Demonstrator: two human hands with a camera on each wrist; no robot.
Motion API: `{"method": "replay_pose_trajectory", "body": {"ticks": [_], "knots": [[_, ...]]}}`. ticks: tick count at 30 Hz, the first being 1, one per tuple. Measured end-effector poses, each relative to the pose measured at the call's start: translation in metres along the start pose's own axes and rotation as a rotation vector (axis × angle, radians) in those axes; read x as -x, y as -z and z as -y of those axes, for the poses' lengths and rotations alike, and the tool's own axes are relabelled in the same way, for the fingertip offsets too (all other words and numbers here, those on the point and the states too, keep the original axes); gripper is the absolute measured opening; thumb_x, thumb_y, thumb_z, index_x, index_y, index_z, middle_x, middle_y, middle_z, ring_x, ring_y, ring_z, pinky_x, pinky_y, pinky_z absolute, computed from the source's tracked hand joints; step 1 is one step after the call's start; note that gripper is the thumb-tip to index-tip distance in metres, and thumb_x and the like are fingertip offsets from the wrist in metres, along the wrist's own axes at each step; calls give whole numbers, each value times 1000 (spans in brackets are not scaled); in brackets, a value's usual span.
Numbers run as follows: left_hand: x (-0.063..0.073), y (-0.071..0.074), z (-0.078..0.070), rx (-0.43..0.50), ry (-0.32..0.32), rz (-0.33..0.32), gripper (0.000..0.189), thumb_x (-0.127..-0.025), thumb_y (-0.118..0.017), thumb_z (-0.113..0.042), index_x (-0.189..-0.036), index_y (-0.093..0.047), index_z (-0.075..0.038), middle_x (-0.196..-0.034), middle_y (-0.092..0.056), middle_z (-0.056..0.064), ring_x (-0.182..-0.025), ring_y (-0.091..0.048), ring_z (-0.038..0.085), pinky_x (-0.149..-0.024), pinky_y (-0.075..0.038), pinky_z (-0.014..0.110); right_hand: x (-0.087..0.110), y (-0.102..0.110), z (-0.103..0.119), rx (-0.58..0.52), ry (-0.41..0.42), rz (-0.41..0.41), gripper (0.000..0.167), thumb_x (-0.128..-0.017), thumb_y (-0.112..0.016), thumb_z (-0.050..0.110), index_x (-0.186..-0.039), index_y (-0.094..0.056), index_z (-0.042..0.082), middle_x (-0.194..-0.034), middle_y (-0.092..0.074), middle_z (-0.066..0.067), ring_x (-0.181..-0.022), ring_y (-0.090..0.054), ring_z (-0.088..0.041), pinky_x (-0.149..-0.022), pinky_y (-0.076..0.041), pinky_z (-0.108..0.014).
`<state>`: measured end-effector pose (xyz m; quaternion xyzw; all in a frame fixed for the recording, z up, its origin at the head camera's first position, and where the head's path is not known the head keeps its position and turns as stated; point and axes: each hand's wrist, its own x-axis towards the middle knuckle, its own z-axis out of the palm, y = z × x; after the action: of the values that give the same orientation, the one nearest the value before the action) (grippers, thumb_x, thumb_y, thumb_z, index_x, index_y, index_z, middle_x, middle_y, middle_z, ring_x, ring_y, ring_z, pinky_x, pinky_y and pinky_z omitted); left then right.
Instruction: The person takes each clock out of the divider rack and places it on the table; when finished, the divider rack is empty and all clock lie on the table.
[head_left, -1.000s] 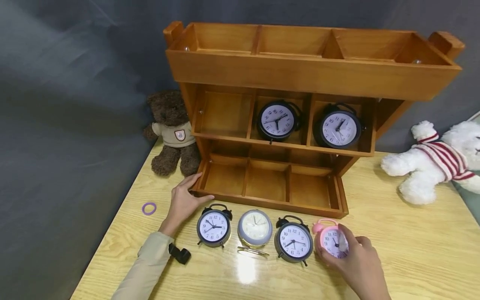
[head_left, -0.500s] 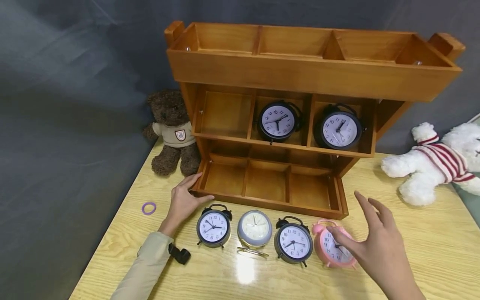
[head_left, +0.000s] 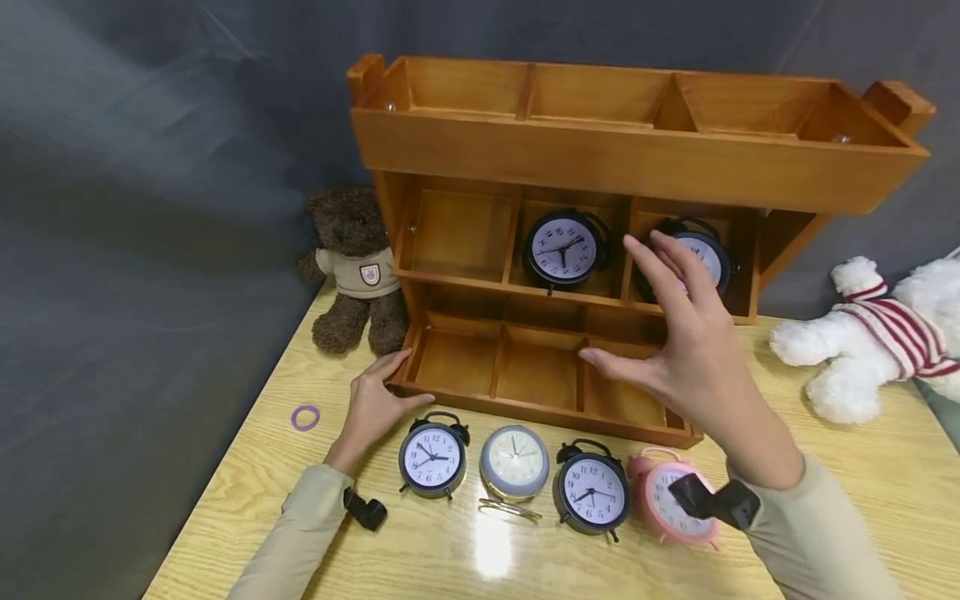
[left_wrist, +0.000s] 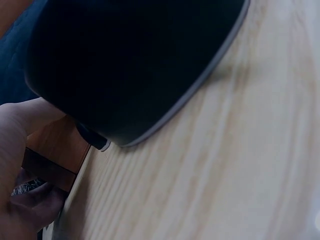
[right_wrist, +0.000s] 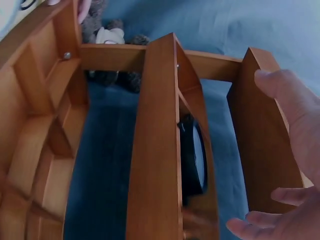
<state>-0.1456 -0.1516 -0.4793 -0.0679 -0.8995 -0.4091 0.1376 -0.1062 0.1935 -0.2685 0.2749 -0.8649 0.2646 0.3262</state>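
A three-tier wooden shelf (head_left: 637,158) stands on the table. My left hand (head_left: 375,406) grips its lower left corner, thumb along the front edge and fingers on the side. My right hand (head_left: 693,350) is raised before the right compartments, thumb and fingers spread wide with nothing between them. It partly covers a black alarm clock (head_left: 712,258) in the middle tier's right compartment. Another black alarm clock (head_left: 562,248) leans in the centre compartment. On the table stand a black alarm clock (head_left: 432,458), a round grey clock (head_left: 514,461), a third-in-row black clock (head_left: 592,492) and a pink alarm clock (head_left: 671,504).
A brown teddy bear (head_left: 348,271) sits left of the shelf. A white plush toy (head_left: 873,337) in a striped top lies to the right. On the table's left is a purple ring (head_left: 305,417). Dark cloth (head_left: 150,250) hangs behind.
My right hand has let go of the pink alarm clock and moved up and forward to the shelf. The left hand has stayed at the shelf corner. The head view has shifted slightly.
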Motion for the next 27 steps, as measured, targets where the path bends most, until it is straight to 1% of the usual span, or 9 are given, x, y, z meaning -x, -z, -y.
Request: {"method": "replay_pose_trajectory", "body": {"ticks": [2,4,7,9,11,15,20,23,27], "knots": [[0,0,0,0,-2,1,83,-57,-94,-32,-131,-62,-12,-132,-60,19,-122,-57,38,-104,-46,49,-14,-8,-1,14,-5,25,95,-73,-74,62,-146,-41,11,-138,-42,-28,-119,-48,-42,-93,-45,-59],[0,-1,1,-3,-3,-1,83,-57,-94,-32,-131,-62,-12,-131,-61,18,-122,-57,37,-104,-46,49,-27,-16,-3,20,-28,52,97,-69,-84,48,-146,-39,10,-134,-42,-30,-115,-48,-42,-91,-44,-60],[0,-2,2,-9,-2,-5,82,-57,-94,-32,-130,-62,-12,-131,-61,18,-122,-58,36,-103,-47,48,-43,-30,-7,38,-88,122,98,-66,-90,30,-145,-38,9,-137,-39,-29,-119,-45,-43,-96,-43,-60],[0,-2,2,-10,-1,-5,82,-57,-94,-32,-130,-63,-13,-131,-61,18,-121,-58,36,-103,-47,48,-52,-39,-9,67,-128,168,96,-67,-89,33,-144,-38,8,-141,-35,-29,-125,-42,-46,-103,-37,-62],[0,-2,2,-9,-3,-5,81,-58,-94,-32,-130,-63,-13,-131,-61,18,-121,-58,37,-103,-47,48,-59,-47,-11,113,-160,213,95,-69,-87,37,-145,-37,7,-144,-32,-31,-128,-40,-49,-106,-33,-65],[0,-3,1,-1,-8,-4,81,-58,-94,-32,-130,-63,-13,-130,-61,19,-121,-58,37,-102,-47,49,-66,-61,-13,241,-185,251,97,-69,-86,43,-143,-40,-1,-138,-38,-37,-120,-47,-51,-101,-38,-66],[0,-3,2,1,-13,-4,81,-58,-94,-32,-130,-63,-14,-130,-61,19,-121,-58,37,-102,-48,49,-66,-70,-13,321,-223,220,92,-67,-87,41,-139,-48,-1,-129,-48,-37,-102,-53,-55,-85,-46,-65],[0,-3,3,2,-17,-8,81,-58,-94,-33,-130,-63,-14,-130,-62,18,-120,-59,37,-101,-48,50,-65,-72,-14,321,-243,200,90,-66,-87,42,-138,-51,2,-128,-49,-36,-96,-55,-57,-82,-47,-66],[1,-2,3,3,-20,-10,81,-58,-93,-34,-130,-63,-14,-129,-62,18,-120,-59,37,-101,-48,49,-65,-73,-16,301,-233,186,89,-64,-88,40,-136,-53,2,-125,-51,-34,-98,-56,-53,-84,-47,-65]]}}
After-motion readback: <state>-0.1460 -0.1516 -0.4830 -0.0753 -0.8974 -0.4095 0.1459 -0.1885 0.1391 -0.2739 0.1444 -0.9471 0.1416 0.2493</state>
